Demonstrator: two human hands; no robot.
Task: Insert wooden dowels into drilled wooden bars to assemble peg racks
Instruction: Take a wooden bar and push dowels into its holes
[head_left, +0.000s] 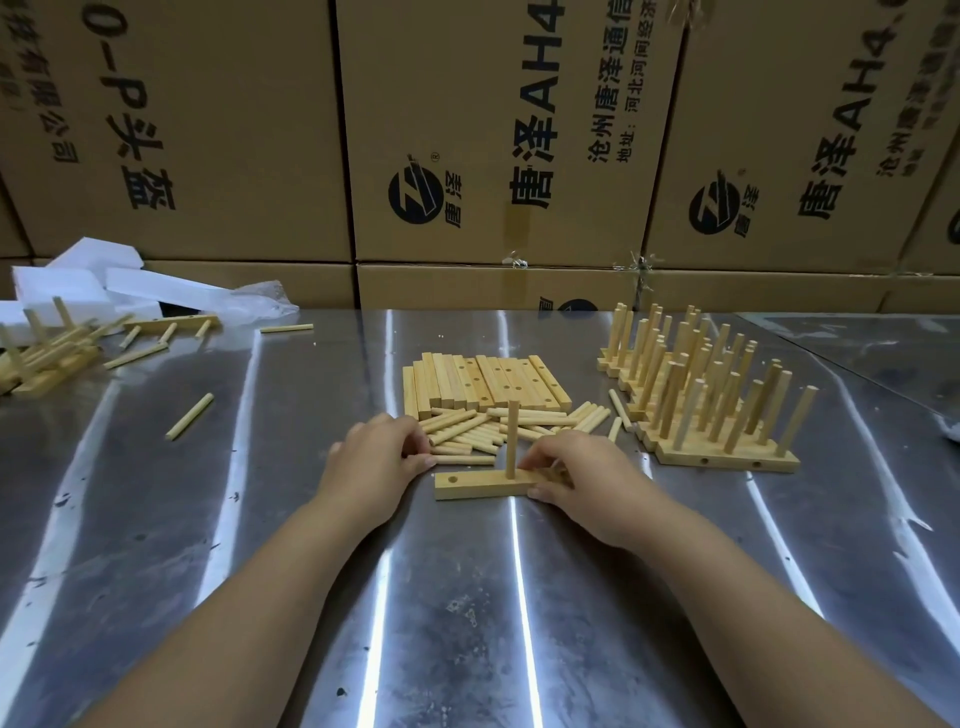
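Right hand (576, 478) is gripping the nine-to-three drilled bar (483, 484); left hand (374, 457) is pinching a loose dowel (465, 460), empty hole (453, 479) at its three o'clock.

Right hand (576, 473) grips a bar (467, 484) bearing one upright dowel (512, 439); left hand (374, 460) touches the loose dowels (467, 439).

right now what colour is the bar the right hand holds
The bar is pale yellowish wood; head view.

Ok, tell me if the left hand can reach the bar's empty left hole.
Probably yes: the left hand sits just beside the hole, nothing between them, and the right hand grips the bar at its far end.
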